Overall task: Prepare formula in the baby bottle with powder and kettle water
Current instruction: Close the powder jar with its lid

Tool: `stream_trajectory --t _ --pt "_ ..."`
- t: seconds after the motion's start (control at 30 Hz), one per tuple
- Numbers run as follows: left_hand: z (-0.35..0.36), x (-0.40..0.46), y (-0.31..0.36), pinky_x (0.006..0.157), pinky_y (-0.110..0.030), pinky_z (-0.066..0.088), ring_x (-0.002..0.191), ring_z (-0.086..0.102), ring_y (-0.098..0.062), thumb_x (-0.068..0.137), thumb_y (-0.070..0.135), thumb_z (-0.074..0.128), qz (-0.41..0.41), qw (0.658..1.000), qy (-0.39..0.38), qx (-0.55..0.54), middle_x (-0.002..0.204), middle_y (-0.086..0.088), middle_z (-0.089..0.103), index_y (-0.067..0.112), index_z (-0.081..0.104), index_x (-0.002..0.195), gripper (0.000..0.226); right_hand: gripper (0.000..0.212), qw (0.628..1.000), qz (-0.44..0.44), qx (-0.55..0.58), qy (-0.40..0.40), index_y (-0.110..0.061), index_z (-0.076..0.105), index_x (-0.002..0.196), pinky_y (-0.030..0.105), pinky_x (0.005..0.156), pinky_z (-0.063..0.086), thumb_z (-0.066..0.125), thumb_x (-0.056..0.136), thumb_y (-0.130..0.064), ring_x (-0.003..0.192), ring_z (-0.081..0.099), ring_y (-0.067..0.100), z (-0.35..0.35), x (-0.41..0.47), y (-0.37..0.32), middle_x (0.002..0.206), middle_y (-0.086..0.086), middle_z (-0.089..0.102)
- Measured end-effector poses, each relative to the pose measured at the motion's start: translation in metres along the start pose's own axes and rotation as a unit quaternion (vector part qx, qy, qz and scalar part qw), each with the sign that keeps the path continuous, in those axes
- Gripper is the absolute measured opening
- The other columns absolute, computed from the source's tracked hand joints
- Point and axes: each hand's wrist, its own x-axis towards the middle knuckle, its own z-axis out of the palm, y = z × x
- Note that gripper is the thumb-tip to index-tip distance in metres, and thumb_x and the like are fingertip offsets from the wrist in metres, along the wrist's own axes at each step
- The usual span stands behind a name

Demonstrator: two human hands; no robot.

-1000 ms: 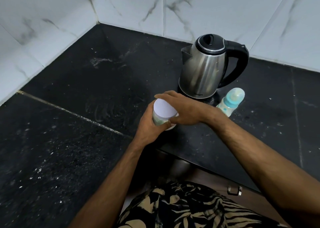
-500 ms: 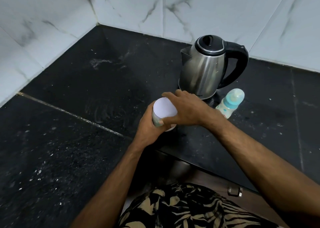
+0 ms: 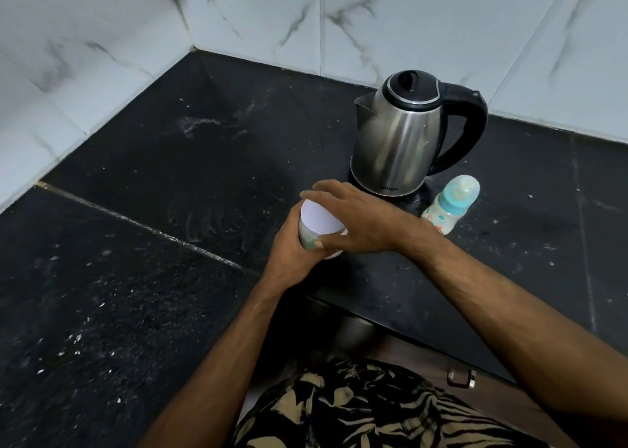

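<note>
White marble-pattern wall tiles (image 3: 102,39) enclose the far corner of a black stone desk (image 3: 136,277), whose surface carries pale specks and smears.

Formula container (image 3: 317,225): a small cylindrical tub with a white lid, located near the front edge of the desk, at the middle of the view. Whether it rests on the desk or is lifted off it cannot be told.

Left hand (image 3: 289,253): fingers and thumb curled round the body of the container from the near side, gripping it.

Right hand (image 3: 353,219): laid over the right side of the lid. The thumb presses against the container wall below the lid rim; the fingers extend across the far edge of the lid, only slightly bent.

Kettle (image 3: 399,141): stainless steel body, black lid closed, black handle pointing right, spout pointing left. It stands upright on its base toward the back edge of the desk, just behind the right hand.

Baby bottle (image 3: 452,209): stands just beside the kettle on its right, teal collar and clear cap fitted. The right wrist hides its lower left part.

A metal cabinet handle (image 3: 461,378) shows below the front edge of the desk.
</note>
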Motion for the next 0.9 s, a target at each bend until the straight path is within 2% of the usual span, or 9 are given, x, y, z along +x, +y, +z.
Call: stream_trajectory --t 0.07,0.27,0.43,0.5,0.57,0.63,0.73,0.8,0.9 --pt "0.001 0.0 -0.001 0.085 -0.002 0.043 0.11 0.052 0.013 0.074 0.023 0.084 0.004 1.0 0.006 0.002 0.128 0.014 0.055 0.028 0.037 0.143 0.084 0.08 1.0 -0.013 0.027 0.001 -0.026 0.021 0.156 0.036 0.114 0.034 0.066 0.09 -0.038 0.14 0.031 0.021 0.008 -0.001 0.004 0.155 0.002 0.028" --pt "0.004 0.0 -0.006 0.087 -0.006 0.045 0.115 0.055 0.002 0.07 0.021 0.087 0.014 0.999 0.032 0.004 0.127 0.014 0.058 0.032 0.042 0.14 0.083 0.077 0.988 -0.008 0.111 0.106 -0.022 0.024 0.155 0.037 0.113 0.035 0.065 0.092 -0.038 0.138 0.033 0.021 0.038 -0.006 0.006 0.151 0.004 0.032" --pt "-0.002 0.003 -0.006 0.083 -0.002 0.042 0.111 0.051 0.018 0.069 0.025 0.087 0.008 1.0 0.014 0.018 0.124 0.022 0.056 0.041 0.04 0.136 0.083 0.086 0.992 -0.029 0.05 0.114 -0.025 0.027 0.154 0.034 0.107 0.043 0.064 0.083 -0.057 0.132 0.043 0.017 0.024 0.001 0.014 0.149 0.001 0.041" --pt "-0.002 0.003 -0.007 0.084 -0.002 0.043 0.112 0.052 0.016 0.069 0.029 0.085 0.005 1.0 0.014 0.02 0.125 0.02 0.057 0.039 0.041 0.139 0.083 0.085 0.993 -0.048 0.053 0.091 -0.023 0.028 0.154 0.029 0.109 0.038 0.063 0.083 -0.055 0.134 0.041 0.017 0.024 0.008 0.013 0.149 0.003 0.042" --pt "0.0 0.002 -0.007 0.085 -0.003 0.043 0.111 0.053 0.014 0.069 0.028 0.085 0.004 0.999 0.021 0.024 0.124 0.018 0.059 0.033 0.042 0.141 0.084 0.079 0.991 -0.053 0.054 0.112 -0.019 0.034 0.151 0.03 0.108 0.039 0.063 0.084 -0.049 0.13 0.045 0.018 0.033 0.014 0.01 0.144 0.004 0.048" --pt "0.002 0.002 -0.008 0.085 -0.003 0.044 0.11 0.054 0.014 0.067 0.026 0.085 0.008 0.999 0.033 0.026 0.123 0.018 0.06 0.031 0.044 0.14 0.084 0.074 0.985 -0.043 0.052 0.158 -0.016 0.04 0.148 0.032 0.105 0.042 0.065 0.084 -0.045 0.123 0.049 0.02 0.042 0.016 0.007 0.137 0.005 0.053" --pt "0.004 0.002 -0.008 0.085 -0.004 0.044 0.109 0.054 0.015 0.068 0.022 0.085 0.007 0.999 0.041 0.028 0.124 0.017 0.061 0.031 0.045 0.14 0.084 0.072 0.976 -0.013 0.066 0.207 -0.016 0.044 0.146 0.026 0.103 0.035 0.069 0.083 -0.041 0.12 0.049 0.02 0.051 0.014 0.003 0.134 0.006 0.055" --pt "0.004 0.001 -0.008 0.088 -0.007 0.046 0.111 0.056 0.011 0.068 0.02 0.085 0.011 0.998 0.045 0.034 0.126 0.016 0.061 0.032 0.045 0.14 0.083 0.072 0.971 0.007 0.074 0.226 -0.017 0.044 0.146 0.024 0.102 0.032 0.071 0.084 -0.04 0.121 0.049 0.021 0.054 0.014 -0.002 0.135 0.007 0.055" --pt "0.003 0.001 -0.008 0.092 -0.014 0.048 0.114 0.056 0.008 0.066 0.023 0.084 0.014 0.998 0.042 0.035 0.126 0.017 0.062 0.038 0.045 0.138 0.084 0.075 0.968 0.035 0.092 0.23 -0.018 0.04 0.148 0.029 0.103 0.036 0.071 0.083 -0.04 0.121 0.048 0.022 0.055 0.015 -0.007 0.135 0.006 0.055"
